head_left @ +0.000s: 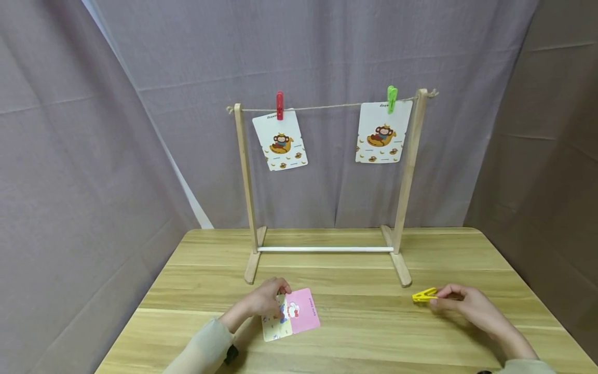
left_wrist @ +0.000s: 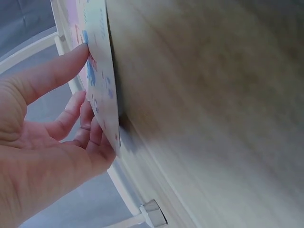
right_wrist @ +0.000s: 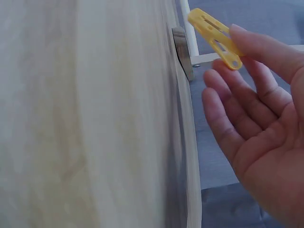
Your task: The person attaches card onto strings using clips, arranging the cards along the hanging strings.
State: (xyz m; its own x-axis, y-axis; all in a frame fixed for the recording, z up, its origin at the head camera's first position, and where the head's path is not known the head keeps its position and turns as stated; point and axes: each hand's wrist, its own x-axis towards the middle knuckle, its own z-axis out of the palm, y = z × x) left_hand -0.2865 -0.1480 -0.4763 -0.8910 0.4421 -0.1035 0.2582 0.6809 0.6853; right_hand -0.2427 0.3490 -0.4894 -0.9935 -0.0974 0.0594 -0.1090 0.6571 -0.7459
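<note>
My left hand (head_left: 263, 299) pinches a pink and pale-yellow picture card (head_left: 304, 311) low over the wooden table. In the left wrist view the thumb lies on the printed face of the card (left_wrist: 103, 80), and the other fingers curl behind its edge. Over at the right, my right hand (head_left: 474, 309) holds a yellow clothespin (head_left: 422, 295) between thumb and index finger. The right wrist view shows this clothespin (right_wrist: 213, 35) pointing away from the palm, the remaining fingers loosely bent below.
Behind the hands stands a wooden frame (head_left: 405, 192) with a string (head_left: 327, 107) across its top. A red clothespin (head_left: 280, 105) and a green clothespin (head_left: 391, 98) each hold a monkey card (head_left: 380, 148) there. A white bar (head_left: 327, 249) joins its feet. Grey curtains surround the table (head_left: 364, 343).
</note>
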